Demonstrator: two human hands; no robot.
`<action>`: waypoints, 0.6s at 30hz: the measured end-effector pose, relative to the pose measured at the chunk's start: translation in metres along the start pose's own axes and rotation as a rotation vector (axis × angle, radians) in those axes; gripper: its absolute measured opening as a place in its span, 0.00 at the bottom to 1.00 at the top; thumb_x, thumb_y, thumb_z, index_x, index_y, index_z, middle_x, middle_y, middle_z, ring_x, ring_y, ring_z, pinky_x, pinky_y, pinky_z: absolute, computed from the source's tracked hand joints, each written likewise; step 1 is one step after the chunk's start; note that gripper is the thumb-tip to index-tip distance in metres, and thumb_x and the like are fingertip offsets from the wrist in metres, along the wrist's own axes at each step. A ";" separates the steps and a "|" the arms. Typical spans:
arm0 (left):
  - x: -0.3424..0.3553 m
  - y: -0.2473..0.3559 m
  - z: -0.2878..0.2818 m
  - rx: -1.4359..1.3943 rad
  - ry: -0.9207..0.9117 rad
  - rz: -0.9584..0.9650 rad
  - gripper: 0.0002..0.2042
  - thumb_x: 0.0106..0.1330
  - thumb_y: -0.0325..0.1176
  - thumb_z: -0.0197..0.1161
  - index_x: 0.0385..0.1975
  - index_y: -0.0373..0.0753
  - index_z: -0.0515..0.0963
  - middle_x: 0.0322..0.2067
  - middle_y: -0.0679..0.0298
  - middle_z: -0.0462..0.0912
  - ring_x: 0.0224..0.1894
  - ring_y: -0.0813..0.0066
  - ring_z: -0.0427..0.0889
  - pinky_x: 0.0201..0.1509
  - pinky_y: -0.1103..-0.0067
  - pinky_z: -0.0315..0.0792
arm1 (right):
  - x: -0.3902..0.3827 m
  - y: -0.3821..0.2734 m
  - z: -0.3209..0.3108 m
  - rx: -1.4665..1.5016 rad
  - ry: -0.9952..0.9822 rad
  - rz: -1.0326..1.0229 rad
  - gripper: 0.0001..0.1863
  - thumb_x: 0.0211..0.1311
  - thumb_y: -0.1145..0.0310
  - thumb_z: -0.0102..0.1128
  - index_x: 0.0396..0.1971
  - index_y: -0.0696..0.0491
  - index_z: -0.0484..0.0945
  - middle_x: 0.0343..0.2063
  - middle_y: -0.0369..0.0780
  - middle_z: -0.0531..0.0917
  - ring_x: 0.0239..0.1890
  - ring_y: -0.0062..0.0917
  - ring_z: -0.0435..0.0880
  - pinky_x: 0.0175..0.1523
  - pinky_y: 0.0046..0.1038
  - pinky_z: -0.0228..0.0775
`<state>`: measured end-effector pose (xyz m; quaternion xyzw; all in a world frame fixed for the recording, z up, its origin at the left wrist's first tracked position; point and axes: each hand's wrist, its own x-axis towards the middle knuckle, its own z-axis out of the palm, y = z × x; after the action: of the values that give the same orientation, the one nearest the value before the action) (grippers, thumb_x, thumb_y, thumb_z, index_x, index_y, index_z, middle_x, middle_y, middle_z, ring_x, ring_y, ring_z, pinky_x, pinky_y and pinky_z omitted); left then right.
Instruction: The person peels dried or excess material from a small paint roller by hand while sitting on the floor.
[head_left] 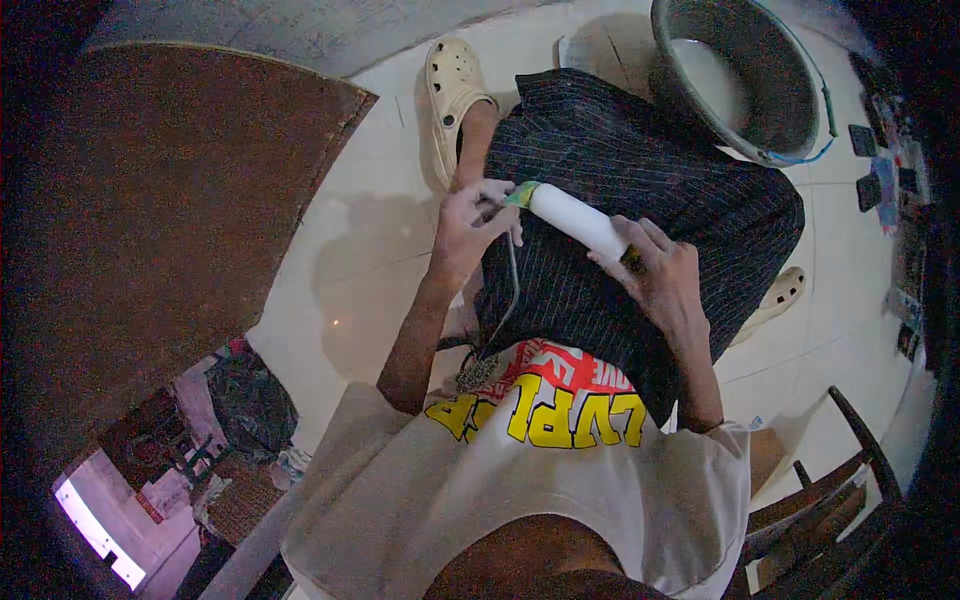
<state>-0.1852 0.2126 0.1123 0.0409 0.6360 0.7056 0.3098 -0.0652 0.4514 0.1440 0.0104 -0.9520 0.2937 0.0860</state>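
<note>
A smooth white cylinder (580, 220) is held slantwise over my lap, with a crumpled green and yellow piece, like a wrapper, (522, 194) at its upper left end. My left hand (474, 222) is closed, its fingers pinching at that green and yellow piece. Around the lower right end of the cylinder, my right hand (655, 270) is wrapped, its fingers hiding part of it. A small dark and yellow patch shows beneath those fingers. Below my left hand a thin grey rod (514, 275) runs down toward a dark mesh-like thing (478, 372) by my shirt hem.
A large grey bucket (690, 105) with a blue-green handle stands at the far right. To the left is a broad brown board (180, 200). Dark wooden chair parts (830, 490) are at the lower right. A black plastic bag (250, 400) lies at the lower left on pale floor tiles (350, 300).
</note>
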 end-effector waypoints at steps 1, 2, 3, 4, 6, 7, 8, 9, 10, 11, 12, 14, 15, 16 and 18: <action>0.000 0.006 0.004 0.000 -0.037 0.036 0.12 0.65 0.21 0.62 0.47 0.28 0.73 0.40 0.55 0.79 0.36 0.72 0.82 0.37 0.78 0.82 | -0.001 0.002 0.000 -0.002 0.001 0.002 0.23 0.52 0.58 0.72 0.48 0.49 0.77 0.31 0.39 0.80 0.23 0.34 0.82 0.27 0.33 0.74; 0.000 0.013 0.008 0.000 -0.074 0.072 0.17 0.64 0.20 0.62 0.52 0.28 0.72 0.45 0.54 0.77 0.38 0.73 0.81 0.37 0.78 0.82 | -0.001 0.004 -0.001 0.011 -0.017 0.007 0.23 0.52 0.58 0.72 0.48 0.49 0.78 0.31 0.39 0.80 0.23 0.34 0.82 0.27 0.33 0.74; -0.001 0.018 0.009 -0.002 -0.072 0.074 0.17 0.64 0.20 0.62 0.52 0.28 0.72 0.45 0.54 0.77 0.38 0.73 0.81 0.37 0.78 0.82 | -0.001 0.006 -0.001 0.023 -0.038 0.007 0.24 0.52 0.58 0.72 0.48 0.49 0.78 0.30 0.39 0.80 0.23 0.33 0.82 0.27 0.33 0.73; -0.001 0.024 0.010 0.017 -0.091 0.051 0.19 0.63 0.19 0.63 0.55 0.29 0.71 0.48 0.55 0.74 0.40 0.72 0.81 0.37 0.79 0.82 | -0.002 0.008 0.000 0.021 -0.039 0.005 0.24 0.52 0.58 0.72 0.48 0.49 0.78 0.30 0.39 0.80 0.23 0.33 0.82 0.27 0.33 0.73; -0.002 0.036 0.009 0.036 -0.106 0.029 0.22 0.62 0.18 0.63 0.58 0.30 0.71 0.52 0.55 0.72 0.41 0.72 0.80 0.36 0.80 0.82 | -0.004 0.011 0.001 0.083 -0.003 -0.032 0.24 0.52 0.59 0.72 0.49 0.49 0.78 0.29 0.38 0.79 0.23 0.32 0.80 0.26 0.32 0.72; -0.003 0.043 0.006 0.087 -0.191 0.006 0.23 0.62 0.18 0.63 0.58 0.30 0.71 0.50 0.55 0.74 0.41 0.71 0.81 0.36 0.79 0.82 | -0.005 0.013 0.001 0.085 -0.003 -0.034 0.24 0.52 0.59 0.72 0.49 0.49 0.78 0.29 0.38 0.79 0.23 0.32 0.80 0.26 0.32 0.72; -0.004 0.047 0.004 0.137 -0.277 -0.018 0.23 0.61 0.18 0.63 0.58 0.30 0.71 0.48 0.55 0.75 0.41 0.71 0.81 0.36 0.79 0.82 | -0.007 0.015 0.002 0.079 -0.006 -0.032 0.24 0.51 0.59 0.72 0.49 0.49 0.78 0.28 0.38 0.78 0.22 0.32 0.80 0.26 0.32 0.72; -0.004 0.047 0.001 0.136 -0.278 -0.020 0.23 0.61 0.18 0.63 0.58 0.30 0.71 0.48 0.55 0.75 0.41 0.71 0.81 0.36 0.79 0.82 | -0.009 0.015 0.002 0.070 -0.009 -0.026 0.25 0.51 0.59 0.72 0.49 0.49 0.78 0.27 0.38 0.78 0.22 0.32 0.79 0.26 0.32 0.72; -0.003 0.048 -0.001 0.106 -0.288 -0.006 0.20 0.61 0.18 0.62 0.55 0.28 0.73 0.46 0.55 0.77 0.40 0.70 0.81 0.36 0.79 0.82 | -0.010 0.015 0.002 0.069 -0.010 -0.023 0.25 0.51 0.59 0.72 0.49 0.49 0.78 0.27 0.38 0.78 0.22 0.32 0.79 0.26 0.32 0.72; -0.003 0.047 -0.002 0.076 -0.298 0.008 0.17 0.62 0.18 0.62 0.52 0.27 0.76 0.44 0.56 0.78 0.39 0.70 0.82 0.36 0.79 0.82 | -0.011 0.016 0.003 0.077 0.002 -0.033 0.25 0.51 0.59 0.72 0.49 0.49 0.78 0.27 0.38 0.78 0.22 0.32 0.79 0.26 0.31 0.72; -0.004 0.044 -0.005 0.076 -0.300 0.006 0.17 0.62 0.18 0.62 0.52 0.27 0.76 0.44 0.56 0.78 0.39 0.70 0.82 0.36 0.79 0.82 | -0.011 0.016 0.003 0.087 0.015 -0.044 0.25 0.51 0.59 0.73 0.49 0.49 0.78 0.26 0.38 0.78 0.22 0.32 0.79 0.26 0.31 0.72; -0.007 0.035 -0.009 0.163 -0.122 0.034 0.12 0.62 0.16 0.59 0.46 0.26 0.77 0.38 0.55 0.81 0.34 0.70 0.83 0.35 0.77 0.83 | -0.008 0.013 0.003 0.136 0.006 -0.032 0.25 0.51 0.59 0.73 0.49 0.49 0.78 0.26 0.38 0.78 0.21 0.32 0.79 0.26 0.32 0.72; -0.009 0.037 -0.005 0.161 -0.127 0.029 0.12 0.62 0.16 0.59 0.46 0.26 0.77 0.38 0.55 0.81 0.34 0.70 0.83 0.35 0.77 0.83 | -0.007 0.013 0.002 0.184 -0.002 -0.021 0.25 0.51 0.59 0.73 0.49 0.49 0.78 0.25 0.38 0.78 0.21 0.32 0.79 0.27 0.32 0.72; -0.013 0.040 -0.001 0.175 -0.066 0.058 0.11 0.63 0.16 0.58 0.44 0.25 0.77 0.36 0.55 0.81 0.32 0.70 0.83 0.35 0.75 0.84 | -0.007 0.015 0.003 0.182 -0.003 -0.014 0.25 0.51 0.59 0.73 0.49 0.49 0.78 0.25 0.38 0.78 0.21 0.32 0.79 0.27 0.32 0.72; -0.019 0.046 0.009 0.186 -0.008 0.083 0.09 0.63 0.15 0.56 0.42 0.25 0.78 0.34 0.55 0.81 0.30 0.69 0.83 0.35 0.74 0.85 | -0.008 0.017 0.005 0.203 0.023 -0.038 0.24 0.52 0.59 0.72 0.49 0.50 0.78 0.29 0.39 0.81 0.24 0.33 0.83 0.29 0.31 0.75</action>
<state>-0.1834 0.2113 0.1632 0.0988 0.6953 0.6554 0.2778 -0.0591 0.4623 0.1288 0.0337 -0.9159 0.3871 0.1007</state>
